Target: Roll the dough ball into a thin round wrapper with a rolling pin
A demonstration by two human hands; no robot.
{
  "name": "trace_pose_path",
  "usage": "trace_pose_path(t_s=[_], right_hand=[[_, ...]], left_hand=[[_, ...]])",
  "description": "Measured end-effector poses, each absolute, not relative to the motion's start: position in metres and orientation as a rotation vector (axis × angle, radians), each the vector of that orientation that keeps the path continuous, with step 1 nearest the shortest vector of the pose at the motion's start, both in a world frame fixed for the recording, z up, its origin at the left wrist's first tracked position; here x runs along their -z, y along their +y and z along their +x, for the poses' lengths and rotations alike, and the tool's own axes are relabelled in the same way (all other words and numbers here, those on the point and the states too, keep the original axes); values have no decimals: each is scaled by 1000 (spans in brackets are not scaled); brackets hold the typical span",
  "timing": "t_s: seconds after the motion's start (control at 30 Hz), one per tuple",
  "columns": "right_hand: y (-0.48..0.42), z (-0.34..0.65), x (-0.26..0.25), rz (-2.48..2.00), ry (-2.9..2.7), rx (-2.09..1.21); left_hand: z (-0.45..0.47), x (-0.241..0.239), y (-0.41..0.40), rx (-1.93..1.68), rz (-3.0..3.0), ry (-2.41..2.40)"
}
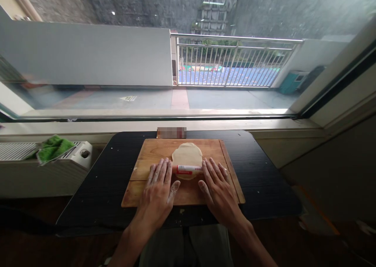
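Note:
A flat round of pale dough (187, 154) lies on a wooden cutting board (147, 157) on a black table (117, 173). A rolling pin (187, 169) with a red-and-white label lies across the near edge of the dough. My left hand (160, 186) presses flat on the pin's left end, fingers stretched out and dusted with flour. My right hand (217, 186) lies flat on the pin's right end, fingers spread. Both ends of the pin are hidden under my palms.
A small blurred box (171, 132) stands at the board's far edge. A green cloth (53, 147) lies on a white radiator (44, 161) to the left. A wide window (176, 63) runs behind the table. Flour specks dot the table's near edge.

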State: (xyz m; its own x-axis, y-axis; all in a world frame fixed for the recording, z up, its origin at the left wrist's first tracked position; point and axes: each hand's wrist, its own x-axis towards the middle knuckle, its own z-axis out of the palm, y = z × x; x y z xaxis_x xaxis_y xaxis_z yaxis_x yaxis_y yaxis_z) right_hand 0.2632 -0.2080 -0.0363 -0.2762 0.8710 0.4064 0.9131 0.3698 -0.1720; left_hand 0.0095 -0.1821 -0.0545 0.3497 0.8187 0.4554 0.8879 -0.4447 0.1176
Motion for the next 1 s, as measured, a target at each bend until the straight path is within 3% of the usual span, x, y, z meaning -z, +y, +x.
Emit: trace_pose_path(t_s=[0.57,1.0], right_hand=[[-108,260,-2,-1912,-2229,-10],[-196,252,21,-1750,-2146,-1]], left_hand=[[27,29,-63,418,-2429,-1838],[-3,52,-181,643,-2426,-1678]])
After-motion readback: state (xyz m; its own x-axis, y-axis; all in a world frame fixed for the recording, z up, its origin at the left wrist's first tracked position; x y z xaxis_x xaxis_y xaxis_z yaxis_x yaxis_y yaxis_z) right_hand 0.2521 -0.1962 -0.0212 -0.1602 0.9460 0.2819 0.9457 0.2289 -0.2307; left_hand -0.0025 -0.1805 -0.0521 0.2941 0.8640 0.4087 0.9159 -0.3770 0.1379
